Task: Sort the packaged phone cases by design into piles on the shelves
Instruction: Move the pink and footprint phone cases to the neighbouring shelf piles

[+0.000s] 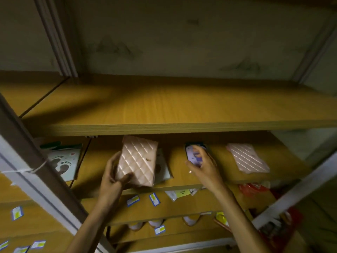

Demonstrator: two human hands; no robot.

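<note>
Sorting is partway: a pink quilted pile (248,157) and a footprint-design pile (63,159) lie on the middle shelf (182,186), while the left hand (111,178) grips another pink quilted case (136,161) and the right hand (202,165) closes its fingers (197,152) on a purple-patterned case (193,152), both unplaced.

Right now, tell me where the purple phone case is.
The purple phone case is in the right hand, over the middle shelf, between two pink quilted cases.

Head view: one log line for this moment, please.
left hand: holds pink quilted case | right hand: on purple case | matching pink case: on shelf
</note>
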